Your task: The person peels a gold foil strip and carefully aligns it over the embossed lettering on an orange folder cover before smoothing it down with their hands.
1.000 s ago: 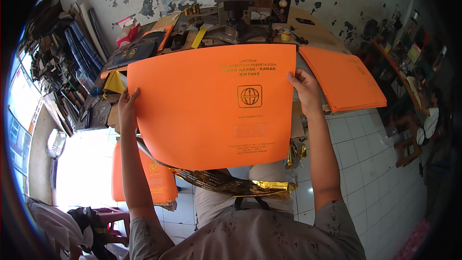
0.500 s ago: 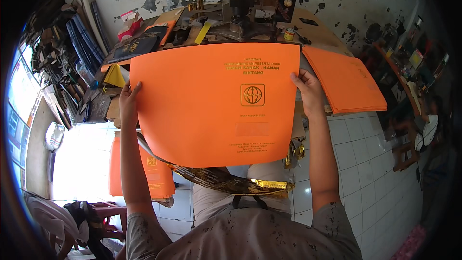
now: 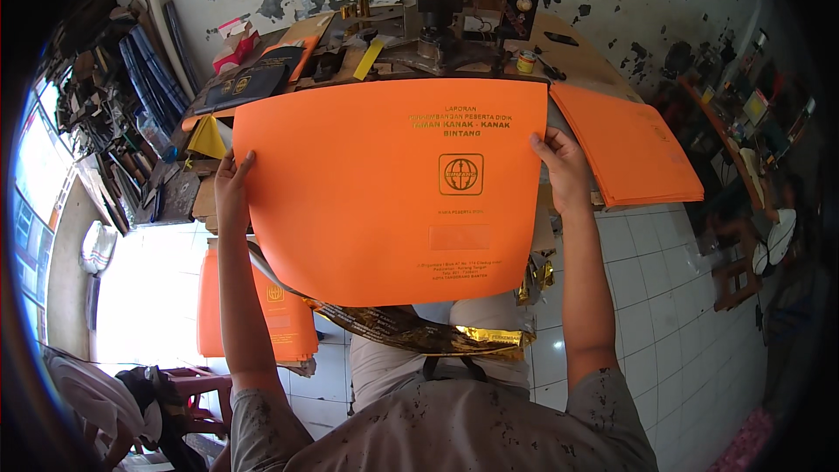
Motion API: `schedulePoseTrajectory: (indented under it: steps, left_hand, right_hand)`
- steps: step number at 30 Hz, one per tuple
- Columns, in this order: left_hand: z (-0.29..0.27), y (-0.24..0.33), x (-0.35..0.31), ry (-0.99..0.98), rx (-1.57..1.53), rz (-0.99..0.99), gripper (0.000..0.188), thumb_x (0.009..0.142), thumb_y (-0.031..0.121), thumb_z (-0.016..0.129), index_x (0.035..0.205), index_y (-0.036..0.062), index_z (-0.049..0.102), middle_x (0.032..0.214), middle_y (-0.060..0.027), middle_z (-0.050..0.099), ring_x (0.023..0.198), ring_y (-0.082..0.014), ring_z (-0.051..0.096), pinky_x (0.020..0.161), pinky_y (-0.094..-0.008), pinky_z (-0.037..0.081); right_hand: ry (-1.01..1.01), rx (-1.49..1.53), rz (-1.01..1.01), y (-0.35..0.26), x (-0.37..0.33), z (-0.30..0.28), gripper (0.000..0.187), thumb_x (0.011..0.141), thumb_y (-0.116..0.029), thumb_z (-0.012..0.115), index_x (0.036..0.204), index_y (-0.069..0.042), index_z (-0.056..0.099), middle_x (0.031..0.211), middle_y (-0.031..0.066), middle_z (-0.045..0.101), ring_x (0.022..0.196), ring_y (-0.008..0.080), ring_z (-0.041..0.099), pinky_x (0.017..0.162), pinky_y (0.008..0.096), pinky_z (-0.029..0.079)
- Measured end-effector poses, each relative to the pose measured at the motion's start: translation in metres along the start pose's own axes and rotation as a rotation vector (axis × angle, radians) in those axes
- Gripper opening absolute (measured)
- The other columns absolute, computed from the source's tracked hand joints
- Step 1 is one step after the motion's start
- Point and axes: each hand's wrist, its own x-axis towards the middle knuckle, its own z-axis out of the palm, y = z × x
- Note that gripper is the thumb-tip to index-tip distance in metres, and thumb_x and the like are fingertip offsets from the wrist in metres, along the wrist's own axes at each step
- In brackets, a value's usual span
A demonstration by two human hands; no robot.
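Observation:
A large orange cover sheet point(image 3: 350, 201) is stretched upright between my two hands, bowing along its lower edge. Gold lettering and a gold globe emblem point(image 3: 461, 175) are stamped on its right half. My left hand point(image 3: 232, 182) pinches the left edge, thumb in front. On the opposite edge, my right hand point(image 3: 559, 162) grips in the same way. Below the sheet, a strip of used gold foil point(image 3: 411, 330) hangs across my lap. Behind the sheet's top edge stands a metal stamping press point(image 3: 434, 31), its lower part partly hidden.
One stack of orange sheets point(image 3: 634, 149) lies on the workbench at right; another stack point(image 3: 278, 328) sits low at left. Dark blue covers point(image 3: 253, 79), a yellow strip point(image 3: 370, 59), a small tin point(image 3: 525, 62) and a phone point(image 3: 560, 38) rest on the bench point(image 3: 594, 61). Cluttered shelves line the left.
The orange sheet has shifted very slightly and flexed a little lower at its bottom edge. Both hands keep their hold in nearly the same place.

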Motion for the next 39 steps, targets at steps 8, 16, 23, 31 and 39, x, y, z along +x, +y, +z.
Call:
schedulePoseTrajectory:
  steps: [8,16,23,31,39]
  left_hand:
    - [0.001,0.000,-0.001,0.005,0.009,-0.006,0.039,0.101,0.010,0.074,0.134,-0.0022,0.058,0.111,-0.0100,0.078,0.098,-0.0144,0.075,0.086,-0.0271,0.060]
    - [-0.001,0.001,-0.006,-0.038,-0.036,-0.012,0.040,0.101,0.010,0.073,0.135,-0.0024,0.056,0.117,-0.0111,0.076,0.105,-0.0156,0.075,0.091,-0.0292,0.060]
    - [-0.001,0.005,-0.011,0.000,0.008,0.000,0.037,0.101,0.010,0.072,0.133,-0.0018,0.058,0.122,-0.0111,0.074,0.108,-0.0161,0.073,0.095,-0.0303,0.059]
    - [0.010,0.015,-0.019,0.031,0.026,0.007,0.033,0.101,0.010,0.071,0.131,0.0001,0.061,0.121,-0.0095,0.074,0.107,-0.0158,0.073,0.094,-0.0297,0.059]
    - [0.006,0.012,-0.019,0.031,0.000,0.021,0.033,0.101,0.011,0.072,0.130,-0.0008,0.060,0.119,-0.0098,0.074,0.107,-0.0157,0.073,0.093,-0.0293,0.060]
  right_hand:
    - [0.004,0.009,-0.006,-0.001,0.000,0.002,0.024,0.100,-0.018,0.078,0.115,0.001,0.074,0.101,0.0017,0.074,0.092,0.0076,0.066,0.087,0.0248,0.052]
    - [-0.004,0.008,-0.017,-0.001,-0.003,0.000,0.027,0.100,-0.019,0.078,0.116,0.001,0.073,0.101,0.0019,0.074,0.092,0.0075,0.066,0.086,0.0248,0.052]
    - [-0.014,0.036,-0.025,0.001,-0.004,-0.002,0.028,0.100,-0.021,0.078,0.118,0.000,0.072,0.104,0.0020,0.074,0.095,0.0085,0.065,0.091,0.0259,0.050]
    - [-0.015,0.050,-0.007,0.006,-0.002,-0.003,0.028,0.100,-0.023,0.079,0.117,-0.002,0.073,0.104,0.0002,0.072,0.097,0.0084,0.063,0.094,0.0261,0.048]
    - [0.004,0.080,-0.049,0.009,0.000,0.000,0.030,0.098,-0.022,0.080,0.116,0.001,0.073,0.104,0.0028,0.075,0.094,0.0089,0.068,0.089,0.0262,0.053]
